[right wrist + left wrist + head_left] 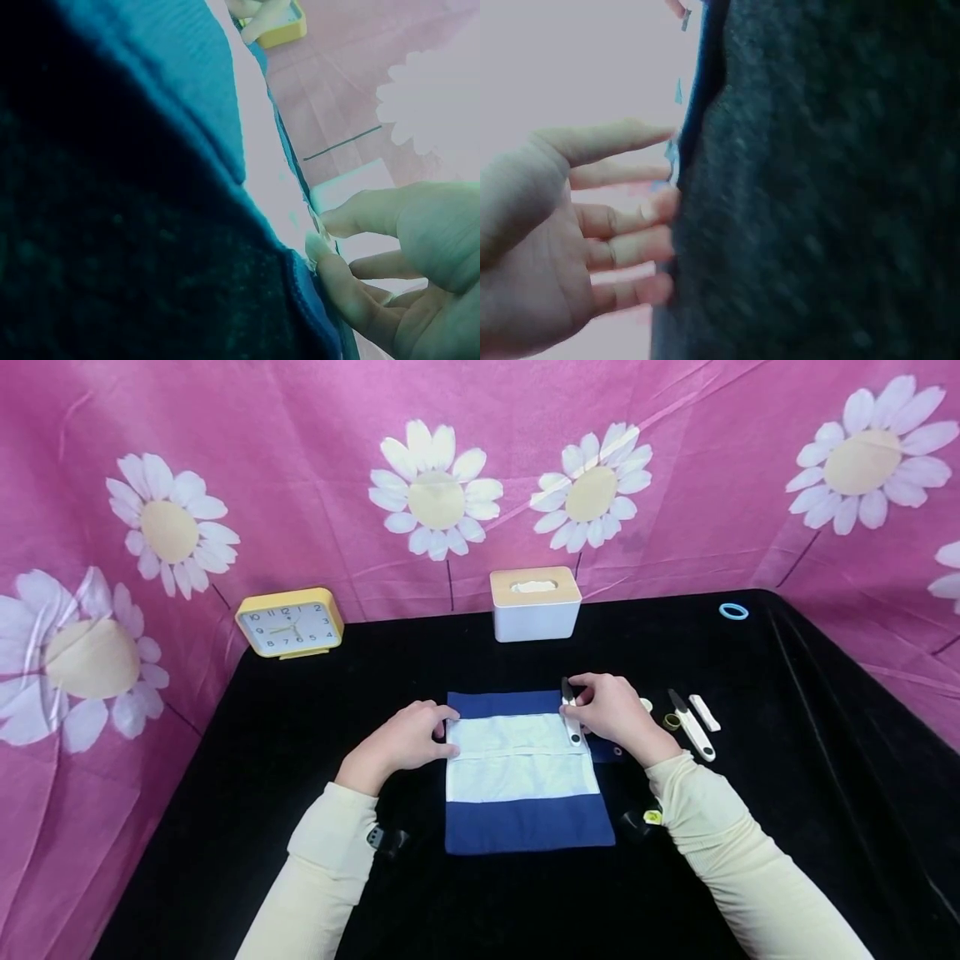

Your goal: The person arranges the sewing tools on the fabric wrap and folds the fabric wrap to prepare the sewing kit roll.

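A blue cloth roll-up pouch point(529, 827) with a white middle panel point(517, 777) lies unrolled on the black table cover. At its upper right, my right hand point(611, 708) pinches a small white-handled tool with a dark, blade-like end point(574, 727), lying over the white panel. In the right wrist view, the thumb and index finger of the right hand point(420, 255) meet at the pouch's edge. My left hand point(411, 735) touches the pouch's left edge, thumb and fingers spread. The left wrist view shows the left hand point(592, 217) with its fingers fairly straight along that edge.
Right of the pouch lie a similar white-handled tool point(697, 735), a small white bar point(705, 713) and an olive ring point(671, 722). Farther back stand a yellow clock point(291, 622) and a tissue box point(536, 614). A blue ring point(733, 611) lies at the back right.
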The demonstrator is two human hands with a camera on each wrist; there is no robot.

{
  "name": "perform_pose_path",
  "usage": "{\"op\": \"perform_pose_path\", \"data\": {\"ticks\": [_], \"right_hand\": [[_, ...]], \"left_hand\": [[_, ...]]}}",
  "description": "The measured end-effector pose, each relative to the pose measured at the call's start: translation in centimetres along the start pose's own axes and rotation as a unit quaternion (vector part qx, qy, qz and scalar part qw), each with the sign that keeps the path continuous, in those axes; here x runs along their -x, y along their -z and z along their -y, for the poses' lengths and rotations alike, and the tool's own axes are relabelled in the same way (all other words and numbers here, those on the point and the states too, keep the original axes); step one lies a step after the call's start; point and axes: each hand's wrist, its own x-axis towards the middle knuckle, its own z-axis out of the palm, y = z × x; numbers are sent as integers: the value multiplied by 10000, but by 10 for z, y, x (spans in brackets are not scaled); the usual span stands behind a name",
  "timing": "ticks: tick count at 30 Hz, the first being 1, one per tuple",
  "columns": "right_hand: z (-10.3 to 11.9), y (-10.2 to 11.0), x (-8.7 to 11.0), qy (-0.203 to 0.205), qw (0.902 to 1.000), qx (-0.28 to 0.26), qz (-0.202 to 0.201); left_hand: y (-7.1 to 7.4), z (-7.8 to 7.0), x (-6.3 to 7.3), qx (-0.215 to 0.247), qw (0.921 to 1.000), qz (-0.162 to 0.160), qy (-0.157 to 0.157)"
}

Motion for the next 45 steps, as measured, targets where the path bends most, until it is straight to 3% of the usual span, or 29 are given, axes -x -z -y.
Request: {"op": "perform_pose_path", "data": {"ticks": [5, 9, 13, 18, 27, 45], "right_hand": [[0, 1, 0, -91, 9998, -120, 104], [0, 2, 0, -112, 9998, -144, 104], [-2, 2, -1, -96, 9997, -191, 102], [-4, 0, -2, -86, 9992, -356, 136], [-9, -2, -4, 4, 9978, -657, 74], [-16, -1, -10, 52, 9949, -939, 354]], "left_hand": [[10, -20, 6, -226, 9996, -140, 97], [13, -44, 5, -105, 9995, -179, -231], [3, -69, -4, 322, 9969, -105, -715], [-18, -92, -15, 735, 9935, -166, -858], [-46, -111, -32, 722, 9947, -611, -392], [-62, -127, -44, 359, 9949, -904, 285]]}}
